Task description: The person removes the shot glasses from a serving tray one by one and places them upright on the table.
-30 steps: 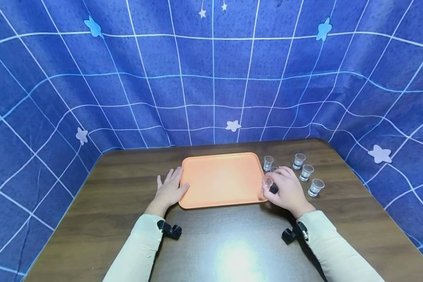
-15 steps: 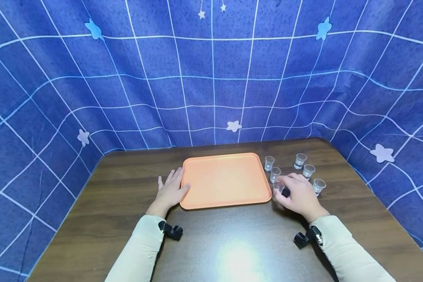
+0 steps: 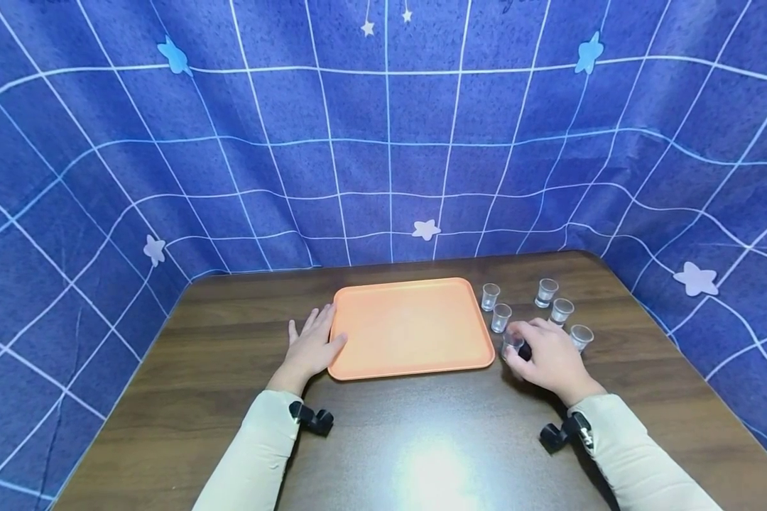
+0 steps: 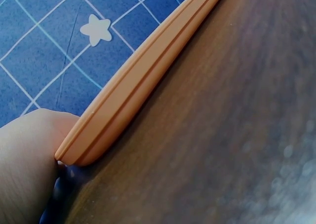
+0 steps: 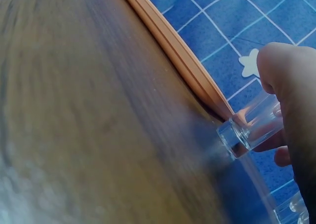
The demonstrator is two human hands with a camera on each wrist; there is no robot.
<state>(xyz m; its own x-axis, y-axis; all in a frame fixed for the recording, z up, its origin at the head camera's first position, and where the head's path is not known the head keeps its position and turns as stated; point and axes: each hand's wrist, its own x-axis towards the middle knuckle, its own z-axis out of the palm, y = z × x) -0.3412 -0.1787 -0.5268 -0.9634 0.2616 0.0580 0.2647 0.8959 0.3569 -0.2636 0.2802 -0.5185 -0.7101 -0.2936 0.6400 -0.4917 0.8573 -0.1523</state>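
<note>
An orange tray (image 3: 414,328) lies on the dark wooden table. My left hand (image 3: 308,349) rests at its left edge, fingers spread along the side and thumb over the rim. In the left wrist view, that hand (image 4: 29,159) touches the tray's corner. By the tray's right front corner, my right hand (image 3: 546,355) pinches a clear shot glass (image 5: 254,122) between thumb and fingers. The glass stands upright, its thick base at the table top. Two more shot glasses, a far one (image 3: 490,297) and a middle one (image 3: 501,317), line up behind it along the tray's right side.
Three other shot glasses stand further right: a back one (image 3: 546,292), a middle one (image 3: 561,310) and a front one (image 3: 580,336), close beside the right hand. A blue curtain (image 3: 358,163) with a white grid hangs behind the table (image 3: 230,355).
My right hand has moved right with the shot glass, from over the tray's right edge to the table beside it. The left hand stays at the tray's edge.
</note>
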